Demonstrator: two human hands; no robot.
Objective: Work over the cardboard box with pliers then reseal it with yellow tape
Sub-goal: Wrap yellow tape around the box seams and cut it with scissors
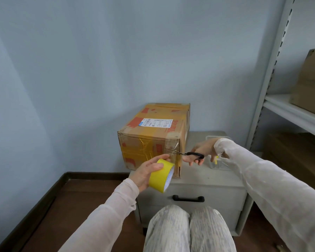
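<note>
A worn cardboard box (153, 135) with yellow tape strips, red marks and a white shipping label stands on a grey cabinet (198, 180). My left hand (147, 171) grips a roll of yellow tape (161, 176) just in front of the box's near right corner. A strip of tape runs from the roll up to that corner. My right hand (200, 153) holds black-handled scissors (187, 154). Their blades point left and reach the tape strip at the corner. No pliers are visible.
A clear plastic container (218, 160) sits on the cabinet behind my right wrist. The cabinet has a drawer with a black handle (188, 198). A metal shelf unit (280, 88) with brown boxes (311, 82) stands at the right. My knees are below.
</note>
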